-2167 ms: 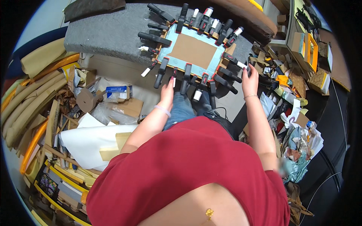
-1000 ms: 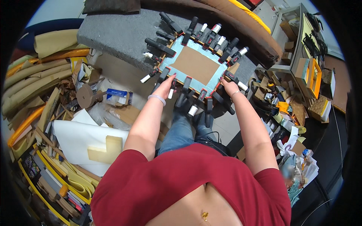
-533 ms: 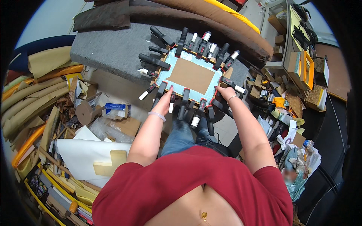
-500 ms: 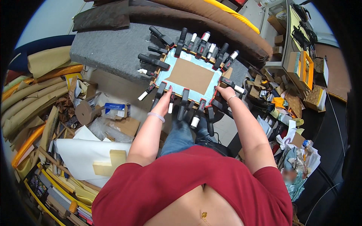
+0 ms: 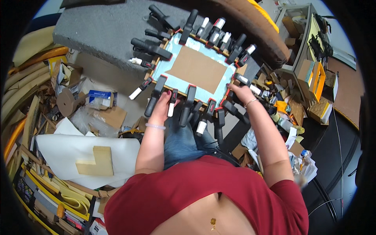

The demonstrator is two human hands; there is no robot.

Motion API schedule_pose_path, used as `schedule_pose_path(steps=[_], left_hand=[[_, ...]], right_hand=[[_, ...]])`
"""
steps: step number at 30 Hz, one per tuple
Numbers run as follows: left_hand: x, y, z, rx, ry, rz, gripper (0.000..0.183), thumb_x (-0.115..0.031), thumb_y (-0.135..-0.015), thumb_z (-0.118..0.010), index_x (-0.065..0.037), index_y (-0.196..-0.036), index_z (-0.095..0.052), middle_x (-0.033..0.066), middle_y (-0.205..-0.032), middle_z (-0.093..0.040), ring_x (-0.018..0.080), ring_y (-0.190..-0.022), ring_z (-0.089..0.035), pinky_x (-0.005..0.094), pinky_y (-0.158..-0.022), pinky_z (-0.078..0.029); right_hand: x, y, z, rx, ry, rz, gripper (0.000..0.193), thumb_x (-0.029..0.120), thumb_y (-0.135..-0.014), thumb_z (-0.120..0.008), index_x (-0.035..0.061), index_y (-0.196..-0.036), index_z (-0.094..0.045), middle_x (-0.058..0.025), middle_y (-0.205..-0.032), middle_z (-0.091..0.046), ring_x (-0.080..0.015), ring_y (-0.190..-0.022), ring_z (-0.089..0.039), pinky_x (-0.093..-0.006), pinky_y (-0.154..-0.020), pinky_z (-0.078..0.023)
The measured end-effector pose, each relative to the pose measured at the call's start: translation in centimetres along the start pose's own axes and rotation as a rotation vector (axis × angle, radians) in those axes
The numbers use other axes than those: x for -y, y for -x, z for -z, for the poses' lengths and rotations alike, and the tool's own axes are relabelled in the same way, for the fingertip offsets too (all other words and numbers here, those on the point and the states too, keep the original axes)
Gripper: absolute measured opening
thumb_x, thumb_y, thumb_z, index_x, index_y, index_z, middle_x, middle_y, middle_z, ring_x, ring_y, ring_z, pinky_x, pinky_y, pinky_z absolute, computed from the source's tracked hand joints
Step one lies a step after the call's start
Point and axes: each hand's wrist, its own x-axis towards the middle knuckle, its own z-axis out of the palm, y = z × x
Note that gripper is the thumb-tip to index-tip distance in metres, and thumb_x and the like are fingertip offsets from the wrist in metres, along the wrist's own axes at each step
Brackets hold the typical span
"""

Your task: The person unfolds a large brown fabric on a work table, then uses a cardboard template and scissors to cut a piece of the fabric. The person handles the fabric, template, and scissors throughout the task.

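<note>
Both my hands hold a rectangular panel [image 5: 199,69] with a plain brown middle and a light blue border. Black clamps with red pads and black or white handles grip its edges all the way round, among them a large black clamp [image 5: 188,105] at the near edge. My left hand [image 5: 159,109] is closed on the near left edge, between clamps, its fingers partly hidden beneath. At the right near corner my right hand [image 5: 243,94] grips the edge, with its thumb on top and a white-handled clamp [image 5: 250,84] beside it.
A grey padded bench [image 5: 94,35] lies beyond the panel, bearing brown rolled material [image 5: 250,27]. Sheet rolls, a white sheet [image 5: 58,152] and a yellowish foam piece [image 5: 96,160] crowd the left. Scraps [image 5: 290,105] and a shelf unit [image 5: 293,58] stand right.
The clamped panel looks larger and nearer, its left side further left in view. My left hand has shifted lower at the near edge; both hands keep their hold. The surroundings have shifted with the view.
</note>
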Motion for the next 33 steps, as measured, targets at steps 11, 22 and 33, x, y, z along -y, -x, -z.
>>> schedule_pose_path(steps=[11,22,33], left_hand=[[0.3,-2.8,-1.4,-0.112,-0.161,-0.07,0.043,-0.058,-0.088,-0.077,-0.016,-0.088,-0.064,-0.0044,-0.058,-0.047,0.0108,-0.04,-0.045,0.0257,-0.037,-0.032],[-2.5,-0.6,-3.2,-0.219,-0.386,0.033,0.037,-0.054,-0.09,-0.07,-0.018,-0.093,-0.064,-0.0043,-0.073,-0.053,0.011,-0.057,-0.053,0.025,-0.05,-0.043],[-2.9,9.5,-12.5,-0.242,-0.196,-0.173,0.038,-0.057,-0.092,-0.067,-0.021,-0.104,-0.064,-0.0068,-0.084,-0.064,0.0052,-0.06,-0.057,0.0169,-0.048,-0.043]], right_hand=[[0.1,0.8,-0.3,-0.015,-0.008,0.005,0.083,0.065,-0.077,-0.075,-0.0122,-0.109,-0.074,-0.0236,-0.105,-0.074,-0.0304,-0.096,-0.073,-0.0352,-0.087,-0.054],[1.0,3.6,0.3,-0.023,0.076,-0.002,0.085,0.07,-0.076,-0.072,-0.0084,-0.109,-0.075,-0.0267,-0.114,-0.073,-0.0375,-0.105,-0.071,-0.0404,-0.094,-0.054],[2.2,9.1,8.8,-0.048,0.127,0.373,0.078,0.069,-0.091,-0.057,-0.0022,-0.117,-0.074,-0.0264,-0.118,-0.071,-0.0396,-0.111,-0.069,-0.0414,-0.101,-0.051]])
